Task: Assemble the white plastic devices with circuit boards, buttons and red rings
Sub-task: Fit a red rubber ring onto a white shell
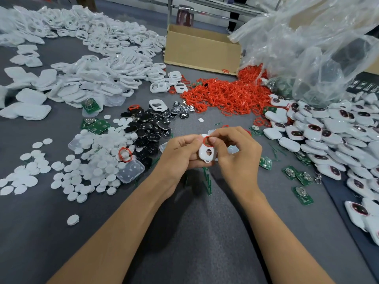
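Over the grey table's middle, my left hand (180,152) grips a white plastic shell (206,155) with a round hole in its face. My right hand (235,150) pinches a red ring (207,141) at the shell's upper opening; the ring lies against the shell. A heap of red rings (225,95) lies behind my hands. Green circuit boards (299,177) are scattered to the right, and white round buttons (82,167) spread out at the left.
Black and silver parts (151,128) lie left of centre. White shell halves (98,64) pile up at the far left. Finished white devices (328,132) fill the right side. A cardboard box (202,50) and a clear plastic bag (311,48) stand at the back.
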### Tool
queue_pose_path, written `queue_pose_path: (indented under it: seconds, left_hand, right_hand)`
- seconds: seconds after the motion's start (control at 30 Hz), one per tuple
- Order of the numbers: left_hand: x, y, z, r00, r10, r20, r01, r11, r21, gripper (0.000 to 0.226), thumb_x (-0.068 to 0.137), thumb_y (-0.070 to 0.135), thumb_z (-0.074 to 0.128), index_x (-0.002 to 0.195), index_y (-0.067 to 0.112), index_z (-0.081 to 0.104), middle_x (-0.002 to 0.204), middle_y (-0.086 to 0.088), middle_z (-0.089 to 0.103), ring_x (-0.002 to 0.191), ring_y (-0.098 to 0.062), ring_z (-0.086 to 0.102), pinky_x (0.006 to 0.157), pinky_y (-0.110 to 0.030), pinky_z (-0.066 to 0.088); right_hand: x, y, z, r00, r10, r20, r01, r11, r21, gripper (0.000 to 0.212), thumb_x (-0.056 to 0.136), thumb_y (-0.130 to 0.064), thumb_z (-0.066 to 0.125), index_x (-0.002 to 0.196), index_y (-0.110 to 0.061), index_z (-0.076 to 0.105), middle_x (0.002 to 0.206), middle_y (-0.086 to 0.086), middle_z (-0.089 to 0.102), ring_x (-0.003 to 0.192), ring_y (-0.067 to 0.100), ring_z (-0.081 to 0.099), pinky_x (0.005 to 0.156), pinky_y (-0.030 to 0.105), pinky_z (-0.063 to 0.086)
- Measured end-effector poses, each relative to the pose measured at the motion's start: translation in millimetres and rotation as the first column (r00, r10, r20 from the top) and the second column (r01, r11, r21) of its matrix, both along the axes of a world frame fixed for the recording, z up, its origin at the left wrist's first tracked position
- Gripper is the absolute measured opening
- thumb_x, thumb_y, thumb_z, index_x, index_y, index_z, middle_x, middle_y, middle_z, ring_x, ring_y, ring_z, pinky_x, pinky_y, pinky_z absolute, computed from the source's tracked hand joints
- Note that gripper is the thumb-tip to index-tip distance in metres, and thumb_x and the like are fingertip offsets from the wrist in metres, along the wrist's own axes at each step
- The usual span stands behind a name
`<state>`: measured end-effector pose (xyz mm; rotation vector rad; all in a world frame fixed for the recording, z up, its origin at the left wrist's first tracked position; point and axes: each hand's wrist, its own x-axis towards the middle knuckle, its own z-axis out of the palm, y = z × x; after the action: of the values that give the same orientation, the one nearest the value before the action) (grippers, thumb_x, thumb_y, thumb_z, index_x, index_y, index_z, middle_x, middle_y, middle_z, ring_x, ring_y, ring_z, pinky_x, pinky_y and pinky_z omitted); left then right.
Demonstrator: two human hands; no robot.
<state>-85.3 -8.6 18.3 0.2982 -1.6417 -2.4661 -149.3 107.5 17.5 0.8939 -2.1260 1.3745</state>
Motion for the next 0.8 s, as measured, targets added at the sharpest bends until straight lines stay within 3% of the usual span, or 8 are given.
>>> queue_pose_path:
  seconds: [0.33, 0.5, 0.8]
  left_hand:
    - [-0.8, 1.4, -3.9, 0.998, 0.059, -0.036, -0.059, 0.998, -0.007, 0.019, 0.097, 0.012, 0.054, 0.097, 0.005, 0.072, 0.081, -0.011, 0.073, 0.072, -0.015, 0.071, 0.068, -0.032, 0.061]
    - [-1.2, 2.9, -4.8, 0.993, 0.116, -0.027, -0.117, 0.993, -0.033, 0.018, 0.096, 0.01, 0.055, 0.092, 0.009, 0.073, 0.08, -0.011, 0.072, 0.072, -0.018, 0.07, 0.065, -0.033, 0.061]
    - [1.7, 3.6, -4.2, 0.995, 0.09, -0.048, -0.094, 0.992, -0.081, 0.019, 0.096, 0.011, 0.055, 0.102, 0.003, 0.071, 0.089, -0.018, 0.071, 0.079, -0.023, 0.068, 0.072, -0.035, 0.061]
  right_hand:
    - [1.0, -0.9, -0.6, 1.0, 0.0, 0.024, 0.0, 1.0, -0.024, 0.018, 0.076, 0.005, 0.067, 0.077, -0.013, 0.069, 0.075, 0.0, 0.066, 0.073, 0.002, 0.056, 0.066, 0.02, 0.045]
    - [2.7, -2.8, -0.4, 0.998, 0.017, 0.062, -0.013, 0.998, -0.069, 0.019, 0.075, 0.008, 0.068, 0.074, -0.011, 0.07, 0.074, -0.001, 0.066, 0.072, 0.011, 0.058, 0.065, 0.021, 0.045]
    - [1.4, -0.6, -1.5, 0.999, 0.0, -0.048, -0.002, 0.999, -0.048, 0.016, 0.075, 0.009, 0.069, 0.072, -0.007, 0.069, 0.074, -0.001, 0.065, 0.073, -0.001, 0.055, 0.07, 0.012, 0.04]
